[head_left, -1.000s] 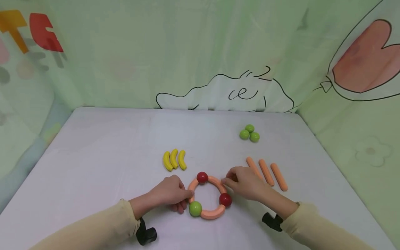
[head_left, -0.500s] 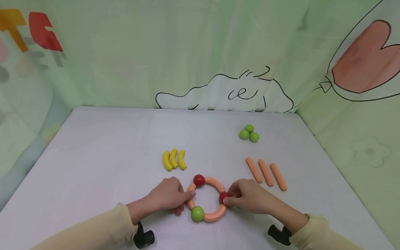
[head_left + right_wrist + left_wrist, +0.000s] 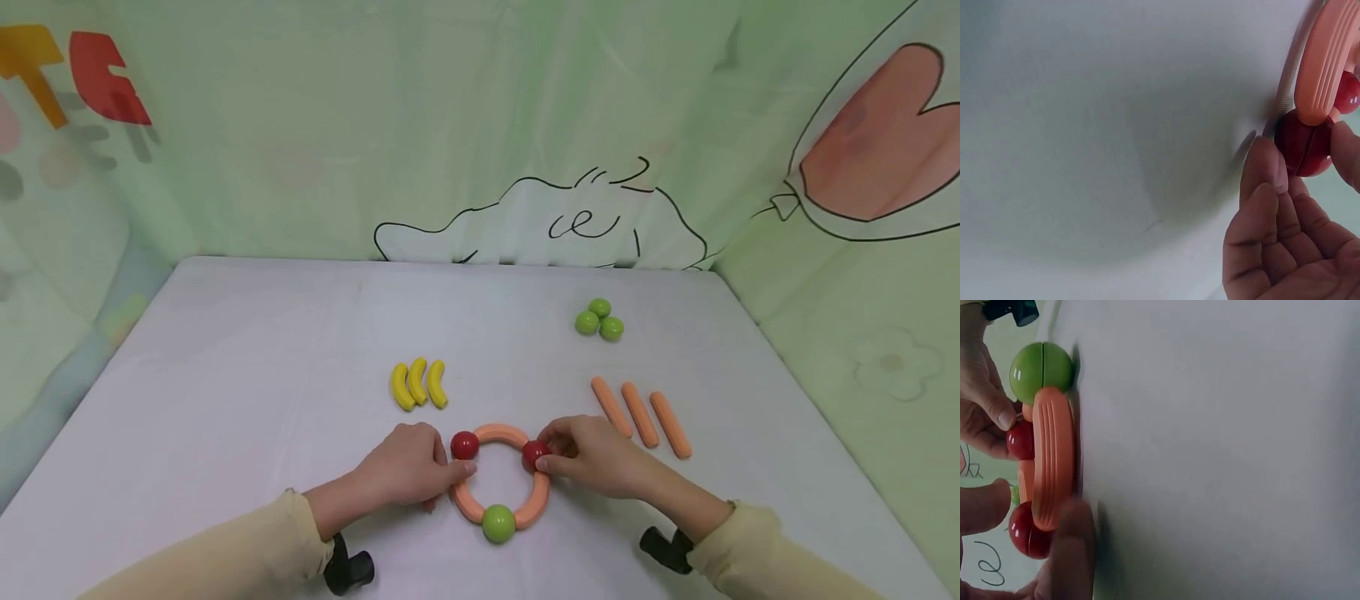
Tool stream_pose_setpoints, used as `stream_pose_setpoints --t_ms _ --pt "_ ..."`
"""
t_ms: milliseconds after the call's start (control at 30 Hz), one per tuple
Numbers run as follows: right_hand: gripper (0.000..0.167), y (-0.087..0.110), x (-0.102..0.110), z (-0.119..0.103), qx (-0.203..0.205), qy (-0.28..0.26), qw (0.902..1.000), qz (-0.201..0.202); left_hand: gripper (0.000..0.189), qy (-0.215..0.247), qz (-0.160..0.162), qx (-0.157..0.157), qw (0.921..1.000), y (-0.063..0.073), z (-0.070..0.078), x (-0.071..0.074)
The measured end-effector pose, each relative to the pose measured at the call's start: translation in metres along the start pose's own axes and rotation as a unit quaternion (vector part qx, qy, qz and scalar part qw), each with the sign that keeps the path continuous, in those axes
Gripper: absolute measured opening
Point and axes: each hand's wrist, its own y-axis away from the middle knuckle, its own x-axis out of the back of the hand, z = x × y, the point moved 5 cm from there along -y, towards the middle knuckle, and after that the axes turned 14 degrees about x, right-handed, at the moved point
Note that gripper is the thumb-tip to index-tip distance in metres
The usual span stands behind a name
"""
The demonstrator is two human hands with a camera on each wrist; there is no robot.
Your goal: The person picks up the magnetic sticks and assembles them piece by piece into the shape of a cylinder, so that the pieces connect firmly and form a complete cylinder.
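Observation:
In the head view, a ring lies on the white table, made of curved toy sausages [image 3: 501, 432], two red balls and one green ball [image 3: 498, 523]. My left hand [image 3: 405, 467] is at the ring's left side, thumb over the left curved sausage [image 3: 1054, 459] and fingers outside it, just below the left red ball [image 3: 465, 445]. My right hand [image 3: 592, 458] pinches the right red ball [image 3: 1304, 144] between thumb and fingers. A seam runs across this ball in the right wrist view. The left fingers partly hide the left sausage.
Several toy bananas [image 3: 417, 383] lie behind the ring to the left. Three straight orange sticks [image 3: 637, 414] rest beyond my right hand, with three green balls [image 3: 600, 321] farther back. Printed green cloth [image 3: 480, 125] walls the table's back and sides.
The ring has turned counterclockwise: the green ball moved right along the front, and the upper red ball moved left and nearer. My right hand moved from the upper right sausage onto the right red ball.

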Motion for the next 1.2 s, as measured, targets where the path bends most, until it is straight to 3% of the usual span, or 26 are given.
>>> stream_pose_setpoints --t_ms 100,200,333,600,967,1200 --pt "0.029 0.0 0.0 -0.001 -0.008 0.0 1.0 0.004 0.033 -0.025 0.07 -0.035 0.9966 -0.003 0.006 0.007" --pt "0.031 0.0 -0.002 -0.001 -0.008 -0.003 0.9999 0.009 0.035 -0.023 0.096 -0.064 0.993 -0.005 0.01 0.009" --pt "0.029 -0.001 -0.003 -0.002 -0.002 0.001 0.9999 0.012 0.025 0.007 0.079 -0.076 0.9939 -0.006 0.012 0.009" --pt "0.029 0.0 -0.002 -0.002 0.008 0.003 0.9999 0.012 0.023 0.059 0.059 -0.068 0.9942 -0.004 0.009 0.011" --pt "0.033 -0.002 0.001 -0.004 0.017 0.011 0.9998 0.008 0.023 0.074 0.041 -0.052 0.995 -0.007 0.01 0.01" --pt "0.026 -0.023 0.004 -0.007 0.026 0.012 0.9996 0.006 0.026 0.077 0.033 -0.051 0.9952 -0.009 0.01 0.01"
